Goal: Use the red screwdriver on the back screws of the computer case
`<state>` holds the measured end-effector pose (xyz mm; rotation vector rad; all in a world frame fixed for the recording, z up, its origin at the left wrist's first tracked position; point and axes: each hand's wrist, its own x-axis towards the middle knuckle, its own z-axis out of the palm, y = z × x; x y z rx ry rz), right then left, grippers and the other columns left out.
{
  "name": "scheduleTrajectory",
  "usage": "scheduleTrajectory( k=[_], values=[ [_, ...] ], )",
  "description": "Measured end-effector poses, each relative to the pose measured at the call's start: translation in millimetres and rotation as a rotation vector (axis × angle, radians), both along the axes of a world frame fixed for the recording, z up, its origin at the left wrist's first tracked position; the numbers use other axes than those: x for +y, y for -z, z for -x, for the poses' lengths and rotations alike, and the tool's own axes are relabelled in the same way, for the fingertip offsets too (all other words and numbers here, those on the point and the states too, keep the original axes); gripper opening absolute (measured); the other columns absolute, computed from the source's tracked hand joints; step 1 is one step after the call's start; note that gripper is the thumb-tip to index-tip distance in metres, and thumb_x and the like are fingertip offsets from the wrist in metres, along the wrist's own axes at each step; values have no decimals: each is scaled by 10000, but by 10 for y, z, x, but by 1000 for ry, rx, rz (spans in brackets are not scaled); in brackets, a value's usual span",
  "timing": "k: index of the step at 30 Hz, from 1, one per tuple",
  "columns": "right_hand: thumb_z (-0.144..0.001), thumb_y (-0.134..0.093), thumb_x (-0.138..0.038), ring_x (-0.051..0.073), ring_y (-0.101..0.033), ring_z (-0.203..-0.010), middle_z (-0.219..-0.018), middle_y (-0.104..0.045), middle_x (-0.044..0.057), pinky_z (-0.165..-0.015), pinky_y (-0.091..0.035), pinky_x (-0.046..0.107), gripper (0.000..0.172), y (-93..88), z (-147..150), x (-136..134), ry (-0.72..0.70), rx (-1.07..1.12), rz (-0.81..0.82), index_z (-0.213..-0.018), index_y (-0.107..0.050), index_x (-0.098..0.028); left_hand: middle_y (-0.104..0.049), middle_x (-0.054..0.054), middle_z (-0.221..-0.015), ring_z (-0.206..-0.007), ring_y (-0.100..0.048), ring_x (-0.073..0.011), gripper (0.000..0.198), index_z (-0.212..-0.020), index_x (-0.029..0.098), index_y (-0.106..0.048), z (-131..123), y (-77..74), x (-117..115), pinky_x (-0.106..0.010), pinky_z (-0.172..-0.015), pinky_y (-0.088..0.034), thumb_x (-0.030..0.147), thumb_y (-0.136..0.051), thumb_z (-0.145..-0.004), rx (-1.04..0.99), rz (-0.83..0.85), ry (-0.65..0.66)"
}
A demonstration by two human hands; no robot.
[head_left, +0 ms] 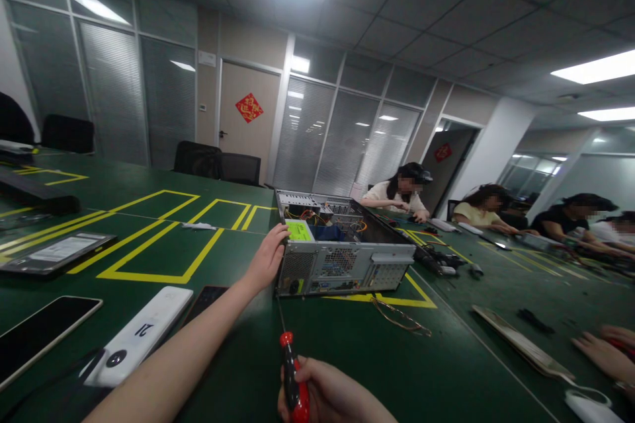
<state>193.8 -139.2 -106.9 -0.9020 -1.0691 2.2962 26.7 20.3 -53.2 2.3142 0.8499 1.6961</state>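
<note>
An open desktop computer case (342, 258) lies on its side on the green table (387, 357), its rear panel facing me, with a power supply bearing a green label (299, 230) and coloured wires inside. My left hand (268, 258) grips the case's near left corner, fingers curled over the edge. My right hand (330, 396) is closed round the red and black handle of a screwdriver (292, 370), whose thin shaft points toward the case's lower left rear corner.
Yellow tape outlines (163, 238) mark the table. On the left lie a phone (40, 334), a white device marked 21 (141, 334) and a dark tablet (54, 252). A flat metal strip (520, 344) lies at right. Several people sit working along the right side; another person's hand (602, 347) is near.
</note>
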Motion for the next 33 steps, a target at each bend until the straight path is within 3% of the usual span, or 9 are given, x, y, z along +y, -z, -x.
scheduleTrajectory(
  k=[33],
  values=[
    [-586,-488,-298,129,-579,-521,-613,-633,11,-530,-350,225,301,19,-20,5,19,5,26,-857,-408,-195,-420,-92,-1342,-1316,-309,-196,331,-1221,203,-432,4,2,-10,-442,-1101,-261,276,-281,-936,13,-11,1]
  ],
)
